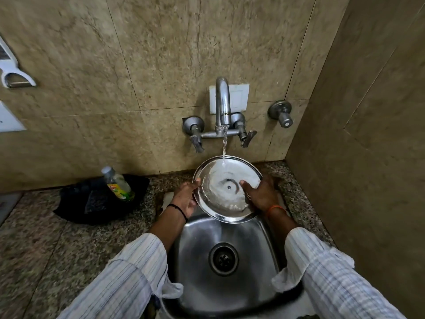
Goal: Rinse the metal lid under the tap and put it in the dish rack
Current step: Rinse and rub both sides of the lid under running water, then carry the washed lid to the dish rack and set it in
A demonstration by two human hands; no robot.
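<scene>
We rinse the lid [226, 188] under the tap [222, 101].
Left hand [185, 199] grips its rim, right hand [261, 195] steadies it, tilted so water drains.

Beige marbled wall tiles [161, 54] meet a speckled granite counter [41, 238].

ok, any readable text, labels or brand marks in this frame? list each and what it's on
Bottle label: red logo on yellow-green, too blurred to read.
Wall plate behind the tap: blank, no markings seen.
White objects at the left edge: no legible text.
Metal lid, sink: no stamps or engraving visible.
Nothing in the frame can be quoted.
</scene>
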